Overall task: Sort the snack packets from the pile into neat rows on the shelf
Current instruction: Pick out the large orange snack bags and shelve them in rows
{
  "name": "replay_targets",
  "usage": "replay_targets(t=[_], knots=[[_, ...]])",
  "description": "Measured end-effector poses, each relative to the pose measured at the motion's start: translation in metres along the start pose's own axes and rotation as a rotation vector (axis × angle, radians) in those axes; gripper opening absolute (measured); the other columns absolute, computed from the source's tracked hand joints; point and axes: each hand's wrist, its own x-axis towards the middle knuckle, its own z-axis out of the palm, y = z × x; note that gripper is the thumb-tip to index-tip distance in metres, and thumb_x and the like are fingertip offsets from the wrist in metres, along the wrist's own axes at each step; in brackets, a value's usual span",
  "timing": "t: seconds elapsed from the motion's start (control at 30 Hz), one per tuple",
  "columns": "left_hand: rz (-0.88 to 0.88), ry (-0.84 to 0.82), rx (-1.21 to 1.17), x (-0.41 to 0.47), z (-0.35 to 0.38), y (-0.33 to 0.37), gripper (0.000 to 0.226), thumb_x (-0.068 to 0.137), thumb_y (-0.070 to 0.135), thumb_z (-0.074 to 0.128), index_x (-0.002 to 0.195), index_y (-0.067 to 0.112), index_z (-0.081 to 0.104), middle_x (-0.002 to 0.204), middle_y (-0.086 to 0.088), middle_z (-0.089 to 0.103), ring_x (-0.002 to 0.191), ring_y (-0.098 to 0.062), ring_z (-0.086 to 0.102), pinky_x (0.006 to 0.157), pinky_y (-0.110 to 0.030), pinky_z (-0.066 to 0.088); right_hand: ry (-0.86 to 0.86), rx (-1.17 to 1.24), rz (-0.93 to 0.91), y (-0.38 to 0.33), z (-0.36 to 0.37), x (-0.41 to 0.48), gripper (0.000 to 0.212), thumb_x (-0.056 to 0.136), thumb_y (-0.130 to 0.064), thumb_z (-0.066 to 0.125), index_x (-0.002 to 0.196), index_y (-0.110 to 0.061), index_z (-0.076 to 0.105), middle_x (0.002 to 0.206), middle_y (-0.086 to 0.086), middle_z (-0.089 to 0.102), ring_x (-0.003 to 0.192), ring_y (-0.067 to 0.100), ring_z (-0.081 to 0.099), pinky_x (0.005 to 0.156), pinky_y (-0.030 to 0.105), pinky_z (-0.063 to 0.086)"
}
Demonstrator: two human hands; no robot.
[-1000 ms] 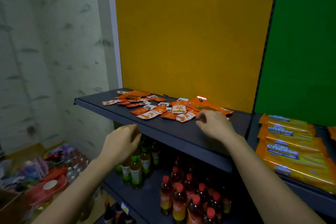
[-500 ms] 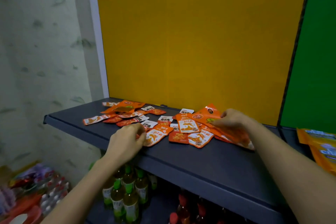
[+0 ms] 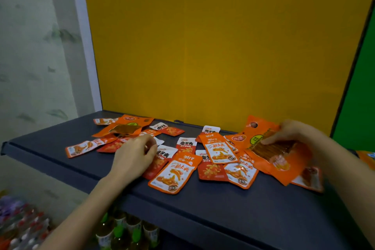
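Note:
A loose pile of orange and white snack packets [image 3: 215, 158] lies scattered across the dark grey shelf [image 3: 203, 209]. My left hand [image 3: 135, 158] rests on the left part of the pile, its fingers curled over a small red packet [image 3: 158, 160] beside it. My right hand [image 3: 292, 134] grips the top of a large orange packet [image 3: 278, 156] at the right end of the pile. Another large orange packet [image 3: 123, 127] lies at the back left, with small packets around it.
A yellow back panel [image 3: 223, 46] rises behind the shelf and a green panel [image 3: 361, 87] stands to the right. Green-capped bottles [image 3: 121, 231] stand on the lower shelf. A patterned wall [image 3: 30, 67] is at the left. The shelf's front strip is bare.
The view has moved closer to the pile. My left hand rose from below the shelf edge onto the packets. My right hand moved right and took hold of the large orange packet.

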Motion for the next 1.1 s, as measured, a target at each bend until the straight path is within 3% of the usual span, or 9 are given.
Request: replay_targets(t=[0.1,0.2,0.37,0.47,0.57,0.7,0.83,0.97,1.1], knots=[[0.032,0.019,-0.015,0.012,0.003,-0.012,0.012,0.090,0.032,0.053,0.095,0.025,0.062,0.095,0.006,0.067,0.088,-0.013,0.060,0.067,-0.030,0.048,0.172,-0.012,-0.016,0.000,-0.019,-0.005,0.049,0.069,-0.048,0.075,0.087,-0.004,0.063,0.114,0.019,0.063,0.094,0.030,0.057,0.071,0.028,0.040],[0.046,0.012,-0.011,0.022,0.001,-0.025,0.015,0.090,0.031,0.053,0.095,0.022,0.064,0.095,0.005,0.067,0.091,-0.017,0.061,0.066,-0.029,0.043,0.384,-0.036,0.015,-0.004,-0.034,-0.021,0.048,0.072,-0.053,0.070,0.062,-0.014,0.044,0.109,0.022,0.063,0.093,0.035,0.057,0.066,0.031,0.037],[0.054,0.010,-0.037,0.044,-0.003,-0.064,0.013,0.090,0.024,0.055,0.093,0.017,0.065,0.096,-0.001,0.067,0.090,-0.018,0.058,0.070,-0.028,0.041,0.614,0.133,-0.058,-0.028,-0.038,-0.052,0.039,0.080,-0.044,0.066,0.083,-0.007,0.055,0.107,0.025,0.062,0.101,0.041,0.057,0.069,0.035,0.038],[0.020,0.066,-0.123,0.058,-0.010,-0.084,0.014,0.090,0.019,0.054,0.091,0.014,0.066,0.093,-0.003,0.067,0.091,-0.023,0.059,0.071,-0.030,0.039,0.576,0.495,-0.148,-0.049,-0.028,-0.069,0.026,0.079,-0.037,0.069,0.085,-0.012,0.062,0.100,0.021,0.066,0.092,0.036,0.062,0.076,0.040,0.048],[-0.106,0.044,-0.095,0.080,-0.018,-0.104,0.020,0.091,0.024,0.051,0.097,0.011,0.065,0.101,-0.009,0.067,0.098,-0.028,0.059,0.074,-0.035,0.043,0.411,0.858,-0.203,-0.071,-0.011,-0.082,0.012,0.080,-0.024,0.070,0.075,-0.019,0.059,0.092,0.016,0.066,0.061,0.019,0.063,0.057,0.026,0.050],[-0.293,-0.237,0.171,0.110,-0.020,-0.124,0.064,0.086,0.057,0.049,0.122,0.004,0.054,0.133,-0.020,0.050,0.124,-0.035,0.042,0.098,-0.044,0.040,0.290,1.026,-0.193,-0.094,0.014,-0.087,0.008,0.082,-0.017,0.067,0.081,-0.017,0.060,0.080,0.009,0.065,0.052,0.012,0.061,0.040,0.016,0.049],[-0.444,-0.490,0.161,0.129,-0.015,-0.137,0.099,0.063,0.078,0.056,0.136,0.011,0.043,0.144,-0.015,0.043,0.132,-0.035,0.038,0.109,-0.045,0.035,0.231,1.043,-0.116,-0.103,0.034,-0.085,0.011,0.082,-0.020,0.068,0.087,-0.015,0.059,0.082,0.010,0.066,0.065,0.020,0.061,0.055,0.028,0.048],[-0.428,-0.530,-0.031,0.142,-0.016,-0.138,0.082,0.064,0.058,0.073,0.122,0.003,0.053,0.129,-0.016,0.056,0.109,-0.029,0.055,0.092,-0.036,0.045,0.221,1.065,-0.060,-0.106,0.044,-0.087,0.014,0.082,-0.021,0.068,0.088,-0.014,0.057,0.084,0.011,0.065,0.069,0.023,0.061,0.056,0.030,0.047],[-0.414,-0.551,-0.178,0.146,-0.017,-0.135,0.068,0.068,0.041,0.078,0.120,0.002,0.058,0.126,-0.017,0.059,0.114,-0.032,0.056,0.092,-0.035,0.043,0.246,1.091,-0.065,-0.107,0.048,-0.094,0.011,0.084,-0.018,0.066,0.084,-0.014,0.055,0.079,0.008,0.064,0.065,0.020,0.060,0.043,0.024,0.049]])
